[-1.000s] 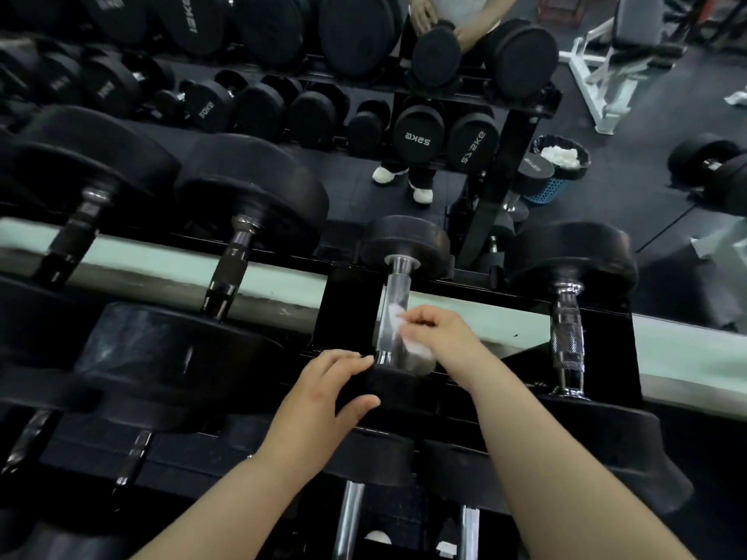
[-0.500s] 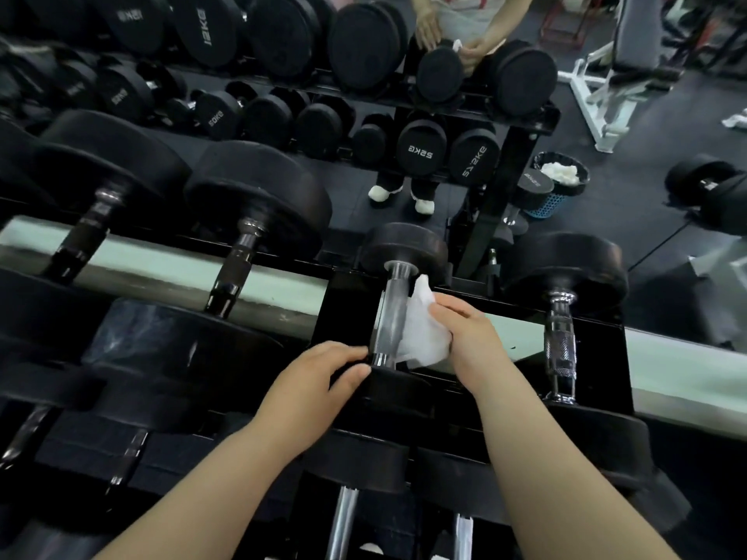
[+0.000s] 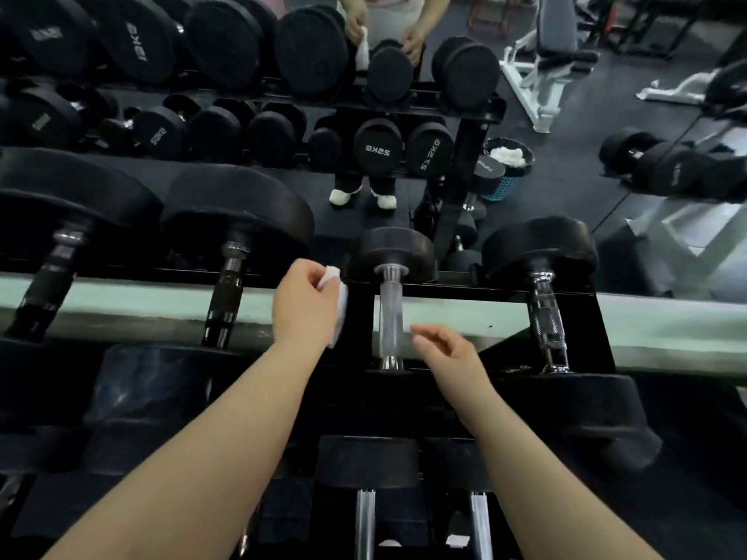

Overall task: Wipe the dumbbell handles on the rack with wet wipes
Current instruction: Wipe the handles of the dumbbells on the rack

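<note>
We see the knurled chrome dumbbell handle [image 3: 391, 317] lying bare on the rack [image 3: 465, 291], between black rubber heads. Beyond the handle, up to its right, a blue basket [image 3: 503, 189] holds crumpled white wipes [image 3: 508, 155]. Our left grip [image 3: 307, 305] pinches a white wet wipe [image 3: 342, 307] just left of the handle, not touching it. Our right grip [image 3: 448, 351] hovers just right of the handle, fingers loosely curled and apart, holding nothing.

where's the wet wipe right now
Head view, near centre: the wet wipe is held in the left hand, just left of the silver dumbbell handle.
</note>
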